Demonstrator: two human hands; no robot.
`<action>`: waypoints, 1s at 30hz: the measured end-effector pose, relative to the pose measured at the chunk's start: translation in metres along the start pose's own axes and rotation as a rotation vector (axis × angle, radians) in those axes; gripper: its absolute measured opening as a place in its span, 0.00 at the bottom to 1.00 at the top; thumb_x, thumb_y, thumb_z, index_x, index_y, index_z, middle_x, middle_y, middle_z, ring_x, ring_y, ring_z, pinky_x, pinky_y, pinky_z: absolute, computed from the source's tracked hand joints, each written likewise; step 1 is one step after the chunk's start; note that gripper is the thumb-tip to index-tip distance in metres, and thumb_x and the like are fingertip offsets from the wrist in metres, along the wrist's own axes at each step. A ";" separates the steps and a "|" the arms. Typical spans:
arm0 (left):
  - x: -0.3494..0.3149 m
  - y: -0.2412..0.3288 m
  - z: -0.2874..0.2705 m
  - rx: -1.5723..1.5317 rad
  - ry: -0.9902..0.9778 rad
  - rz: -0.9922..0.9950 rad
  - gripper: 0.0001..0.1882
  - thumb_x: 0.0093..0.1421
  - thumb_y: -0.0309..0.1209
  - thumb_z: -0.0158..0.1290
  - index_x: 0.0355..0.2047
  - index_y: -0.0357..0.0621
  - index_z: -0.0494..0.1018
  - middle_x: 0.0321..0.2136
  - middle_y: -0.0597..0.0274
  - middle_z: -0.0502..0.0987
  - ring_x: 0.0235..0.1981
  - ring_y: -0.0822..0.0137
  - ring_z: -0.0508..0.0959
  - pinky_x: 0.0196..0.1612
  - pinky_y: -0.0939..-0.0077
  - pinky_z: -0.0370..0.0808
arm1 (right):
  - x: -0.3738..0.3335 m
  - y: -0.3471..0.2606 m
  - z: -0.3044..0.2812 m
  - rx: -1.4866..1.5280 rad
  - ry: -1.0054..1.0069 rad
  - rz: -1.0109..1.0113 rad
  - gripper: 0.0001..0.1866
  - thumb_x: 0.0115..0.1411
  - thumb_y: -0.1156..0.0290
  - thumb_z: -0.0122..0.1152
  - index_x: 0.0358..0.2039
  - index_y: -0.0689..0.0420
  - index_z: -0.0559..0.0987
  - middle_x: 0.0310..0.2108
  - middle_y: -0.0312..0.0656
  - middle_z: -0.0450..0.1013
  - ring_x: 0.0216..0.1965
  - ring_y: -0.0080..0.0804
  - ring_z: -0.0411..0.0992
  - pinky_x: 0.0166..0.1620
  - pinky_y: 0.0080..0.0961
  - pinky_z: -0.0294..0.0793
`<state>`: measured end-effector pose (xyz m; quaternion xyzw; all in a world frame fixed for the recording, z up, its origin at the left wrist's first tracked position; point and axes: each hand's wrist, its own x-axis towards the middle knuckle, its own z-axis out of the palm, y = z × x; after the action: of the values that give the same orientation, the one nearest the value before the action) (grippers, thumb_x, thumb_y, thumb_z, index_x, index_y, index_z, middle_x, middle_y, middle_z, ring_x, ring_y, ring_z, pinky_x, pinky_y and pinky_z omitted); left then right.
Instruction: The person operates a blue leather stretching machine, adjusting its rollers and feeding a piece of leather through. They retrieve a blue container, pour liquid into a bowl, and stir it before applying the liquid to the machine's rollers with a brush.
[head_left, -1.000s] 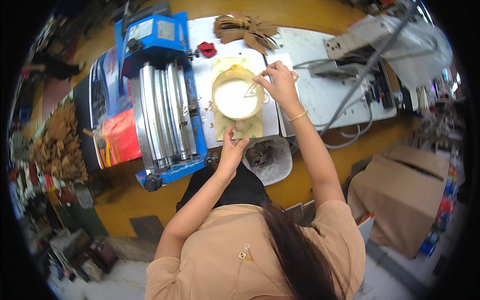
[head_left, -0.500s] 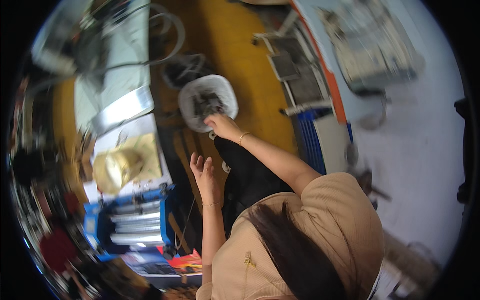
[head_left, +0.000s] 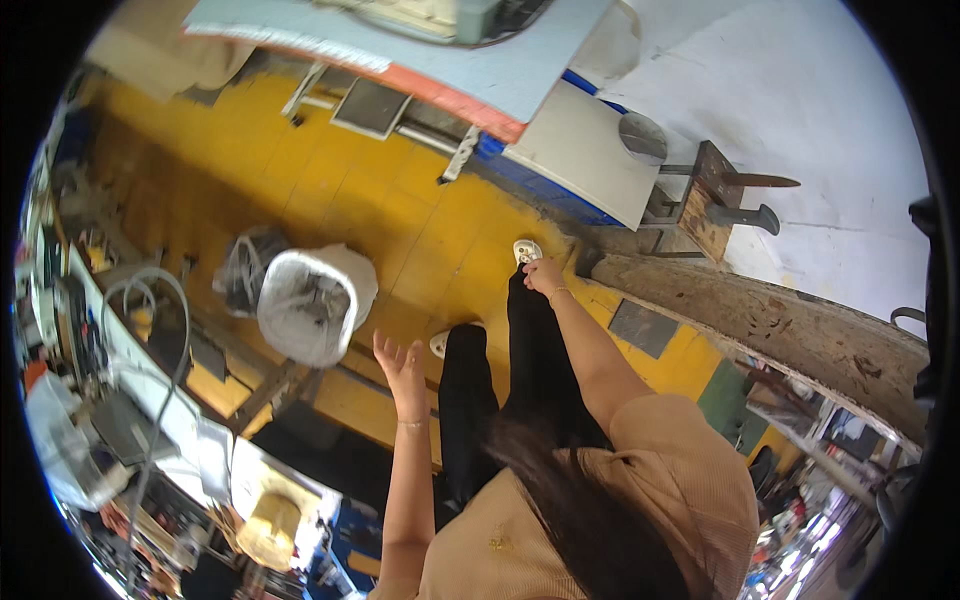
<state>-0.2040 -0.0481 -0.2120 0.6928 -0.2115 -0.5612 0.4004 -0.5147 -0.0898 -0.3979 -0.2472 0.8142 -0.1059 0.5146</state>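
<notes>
left hand bare, tub parked on the bench

head view: left hand (head_left: 403, 380) is open, nothing in it, the white-lined waste bin (head_left: 364, 284) nearest. right hand (head_left: 543, 276) looks curled, can't tell if it's gripping. yellowish tub (head_left: 268, 532) sits on the bench (head_left: 247, 475). reads like a between-grabs step; picking up anything calls for closing those left fingers.

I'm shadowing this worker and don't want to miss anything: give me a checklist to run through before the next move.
1. Left hand free: ok, fingers spread, nothing visible in it.
2. Right hand free: cannot tell, fingers curled out of sight.
3. White bin standing on the yellow floor: ok.
4. Either hand at the yellowish tub: not ok, both are away from it.
5. Tub's contents: cannot tell.
</notes>
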 end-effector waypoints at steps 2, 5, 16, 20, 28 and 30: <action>0.014 -0.017 0.031 0.100 -0.073 -0.014 0.25 0.64 0.27 0.51 0.61 0.42 0.60 0.59 0.46 0.63 0.57 0.56 0.68 0.58 0.64 0.66 | 0.023 0.013 -0.021 0.089 0.001 0.022 0.13 0.65 0.74 0.47 0.37 0.66 0.81 0.23 0.47 0.78 0.23 0.32 0.77 0.30 0.29 0.78; 0.038 -0.040 0.084 0.319 -0.264 -0.125 0.15 0.67 0.34 0.49 0.47 0.37 0.74 0.47 0.54 0.76 0.48 0.60 0.74 0.55 0.67 0.66 | 0.066 0.032 -0.060 0.190 -0.017 0.083 0.14 0.67 0.69 0.47 0.37 0.66 0.79 0.22 0.45 0.77 0.22 0.31 0.77 0.28 0.27 0.77; 0.252 -0.160 0.370 0.984 -0.416 0.117 0.28 0.64 0.39 0.52 0.60 0.40 0.63 0.58 0.46 0.66 0.55 0.45 0.70 0.57 0.57 0.69 | 0.288 0.144 -0.217 0.543 0.475 0.060 0.15 0.64 0.60 0.55 0.45 0.57 0.75 0.38 0.40 0.75 0.36 0.32 0.76 0.39 0.29 0.75; 0.373 -0.172 0.459 1.211 -0.319 0.429 0.29 0.62 0.38 0.53 0.59 0.36 0.63 0.57 0.35 0.64 0.57 0.39 0.66 0.58 0.53 0.67 | 0.354 0.131 -0.309 1.252 0.492 0.136 0.26 0.66 0.59 0.54 0.61 0.53 0.61 0.53 0.41 0.66 0.49 0.45 0.72 0.49 0.37 0.75; 0.509 -0.199 0.533 1.301 -0.439 0.340 0.26 0.65 0.48 0.46 0.47 0.35 0.71 0.40 0.32 0.76 0.45 0.36 0.75 0.48 0.47 0.71 | 0.409 0.102 -0.358 1.504 0.312 0.005 0.33 0.69 0.65 0.52 0.67 0.36 0.46 0.63 0.45 0.59 0.54 0.57 0.69 0.53 0.53 0.74; 0.516 -0.196 0.541 1.318 -0.379 0.354 0.28 0.65 0.54 0.45 0.41 0.36 0.73 0.34 0.33 0.78 0.41 0.35 0.76 0.42 0.49 0.72 | 0.411 0.106 -0.355 1.512 0.357 0.051 0.30 0.69 0.67 0.50 0.66 0.33 0.49 0.61 0.43 0.61 0.55 0.56 0.69 0.53 0.53 0.74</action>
<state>-0.6017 -0.4872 -0.7082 0.6364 -0.6827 -0.3539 -0.0607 -1.0052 -0.2384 -0.6073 0.2108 0.5968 -0.6588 0.4068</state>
